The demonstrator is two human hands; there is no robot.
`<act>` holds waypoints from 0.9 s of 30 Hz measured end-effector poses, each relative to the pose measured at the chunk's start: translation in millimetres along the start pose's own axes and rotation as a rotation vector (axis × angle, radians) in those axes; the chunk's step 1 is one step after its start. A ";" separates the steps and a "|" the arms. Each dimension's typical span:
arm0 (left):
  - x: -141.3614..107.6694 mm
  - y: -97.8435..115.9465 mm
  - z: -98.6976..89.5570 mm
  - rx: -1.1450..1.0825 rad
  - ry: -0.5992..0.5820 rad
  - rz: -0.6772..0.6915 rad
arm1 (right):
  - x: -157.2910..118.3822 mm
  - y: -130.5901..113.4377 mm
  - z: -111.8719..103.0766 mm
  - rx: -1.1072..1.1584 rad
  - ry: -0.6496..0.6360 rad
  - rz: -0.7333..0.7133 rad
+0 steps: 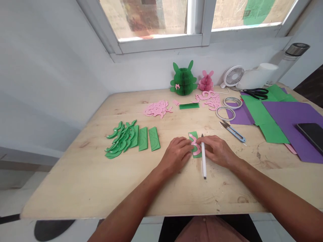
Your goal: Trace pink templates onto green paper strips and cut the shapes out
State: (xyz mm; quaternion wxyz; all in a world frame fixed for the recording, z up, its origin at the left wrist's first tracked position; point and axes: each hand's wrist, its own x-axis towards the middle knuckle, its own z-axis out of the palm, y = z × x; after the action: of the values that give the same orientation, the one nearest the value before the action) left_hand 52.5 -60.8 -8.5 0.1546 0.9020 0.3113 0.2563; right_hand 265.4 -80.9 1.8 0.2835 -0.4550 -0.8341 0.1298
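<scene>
A pink curvy paper cutout point(194, 144) lies on a small green paper strip point(197, 155) in front of me. My left hand point(178, 152) is bent over their left side, its fingertips pressing the cutout against the strip. From the other side my right hand point(217, 150) reaches in, with fingertips at the cutout's right edge. A white pen point(204, 163) is tucked at the right hand's fingers, its dark tip pointing away from me. Further left lie two green strips with drawn outlines point(143, 138) beside a heap of green cutouts point(122, 139).
Pink cutouts point(157, 109) lie behind. Green point(183, 82) and pink point(206, 82) paper figures stand by the wall. To the right are tape rolls point(225, 114), blue thread snips point(233, 131), black scissors point(256, 93), purple sheets point(292, 114), a phone point(311, 134) and a fan point(233, 76).
</scene>
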 end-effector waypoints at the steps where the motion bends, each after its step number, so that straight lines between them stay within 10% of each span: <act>1: -0.1 0.2 -0.2 -0.001 0.001 -0.002 | -0.4 0.2 0.4 -0.003 0.014 0.014; 18: 1.2 -0.3 7.5 0.016 0.088 -0.019 | -3.1 1.6 4.9 0.021 0.041 0.140; 27: 1.5 1.2 7.9 -0.035 0.085 -0.085 | 0.6 -2.6 4.8 0.393 -0.032 0.308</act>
State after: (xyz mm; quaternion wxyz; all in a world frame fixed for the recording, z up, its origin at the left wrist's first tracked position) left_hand 58.5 -61.7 -13.9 0.1676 0.8735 0.3510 0.2929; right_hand 260.6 -81.7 -0.6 0.3305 -0.5106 -0.7181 0.3384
